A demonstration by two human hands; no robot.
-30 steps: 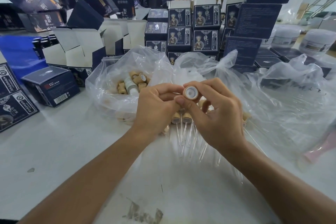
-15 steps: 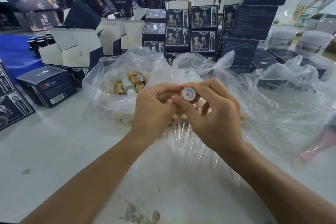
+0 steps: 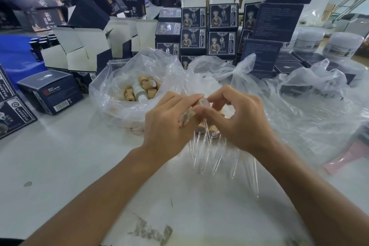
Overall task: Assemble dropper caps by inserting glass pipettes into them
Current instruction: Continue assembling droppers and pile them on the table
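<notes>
A tan dropper cap (image 3: 203, 102) with a white inner ring sits between my two hands, its open end facing me. My left hand (image 3: 169, 122) holds it with thumb and fingers from the left. My right hand (image 3: 237, 120) pinches it from the right with thumb and forefinger. Below my hands lie several assembled caps with glass pipettes (image 3: 207, 146) on clear plastic. A clear bag (image 3: 111, 94) at the left holds several loose tan caps (image 3: 147, 88) and a small white bottle. Whether a pipette is in the held cap is hidden.
Crumpled clear plastic bags (image 3: 299, 106) spread across the right of the white table (image 3: 60, 166). Dark blue printed cartons (image 3: 207, 32) are stacked behind, open white-flapped cartons (image 3: 83, 50) at the left, white jars (image 3: 343, 44) far right. A pink object (image 3: 347, 158) lies at right. A person sits far behind.
Both hands have shifted slightly down and the cap has tilted leftward; my right fingers have loosened around it while the left fingers moved over it.
</notes>
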